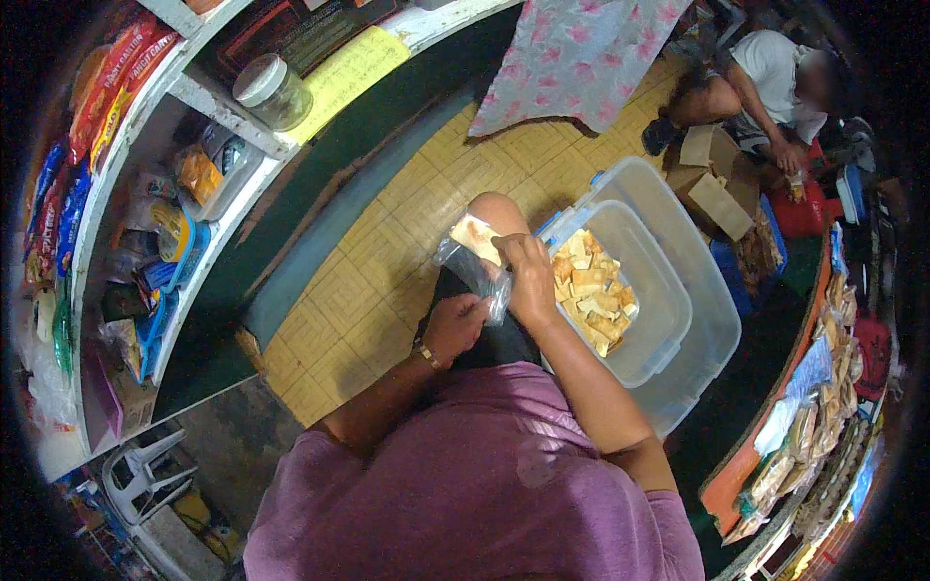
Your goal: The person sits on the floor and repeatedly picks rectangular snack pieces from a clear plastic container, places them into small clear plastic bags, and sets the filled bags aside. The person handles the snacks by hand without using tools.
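Note:
My left hand (455, 327) pinches the lower part of a clear plastic bag (496, 295) over my lap. Beside it, my right hand (529, 276) is closed on a pale, browned flat piece that looks like toasted bread (475, 237), at the bag's upper end near my bare knee. Whether the piece is partly inside the bag, I cannot tell. To the right stands a big translucent plastic box (712, 344), with a heap of similar broken bread pieces (593, 290) at its left side.
White shelves (107, 194) with packaged goods and a lidded jar (274, 92) curve along the left. Another person (775, 87) sits at the upper right by an open cardboard box (712, 179). Small packets (804, 426) line a ledge on the right. A floral cloth (581, 63) hangs ahead.

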`<state>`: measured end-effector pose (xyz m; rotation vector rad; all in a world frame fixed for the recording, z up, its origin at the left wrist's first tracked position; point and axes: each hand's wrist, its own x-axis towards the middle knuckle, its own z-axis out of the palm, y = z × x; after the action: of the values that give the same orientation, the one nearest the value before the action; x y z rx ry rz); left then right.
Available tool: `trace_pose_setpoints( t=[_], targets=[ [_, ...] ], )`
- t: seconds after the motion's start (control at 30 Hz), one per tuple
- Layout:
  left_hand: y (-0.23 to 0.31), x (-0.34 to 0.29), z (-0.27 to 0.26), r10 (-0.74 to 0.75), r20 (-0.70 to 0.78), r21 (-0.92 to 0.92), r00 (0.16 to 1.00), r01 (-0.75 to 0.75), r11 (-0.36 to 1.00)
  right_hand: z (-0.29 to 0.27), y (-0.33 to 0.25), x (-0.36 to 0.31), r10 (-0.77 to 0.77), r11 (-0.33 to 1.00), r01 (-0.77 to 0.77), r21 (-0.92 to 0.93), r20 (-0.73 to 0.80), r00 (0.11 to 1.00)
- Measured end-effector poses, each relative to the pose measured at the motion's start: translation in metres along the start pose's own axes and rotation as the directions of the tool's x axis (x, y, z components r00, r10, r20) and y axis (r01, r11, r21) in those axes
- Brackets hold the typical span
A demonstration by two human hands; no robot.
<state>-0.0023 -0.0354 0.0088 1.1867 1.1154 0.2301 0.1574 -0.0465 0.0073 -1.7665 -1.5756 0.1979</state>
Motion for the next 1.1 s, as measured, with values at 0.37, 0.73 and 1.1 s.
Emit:
trace_pose_setpoints(
  t=[0.37, 0.73, 1.1],
  targets=[
    [0.008, 0.023, -0.040, -0.122, -0.108, 0.081, 0.987, 0.131, 0.988, -0.022, 0.006, 0.006, -0.083, 0.988, 0.097, -0.119, 0.113, 0.990],
    [0.006, 0.077, -0.055, 0.036, -0.200, -0.187, 0.979, -0.074, 0.980, -0.054, 0.009, -0.008, -0.027, 1.000, 0.025, 0.014, 0.177, 0.984],
    [0.010, 0.078, -0.060, -0.030, -0.243, -0.174, 0.970, -0.013, 0.985, -0.154, 0.184, -0.086, 0.718, 0.696, -0.683, 0.222, -0.173, 0.675]
  ],
)
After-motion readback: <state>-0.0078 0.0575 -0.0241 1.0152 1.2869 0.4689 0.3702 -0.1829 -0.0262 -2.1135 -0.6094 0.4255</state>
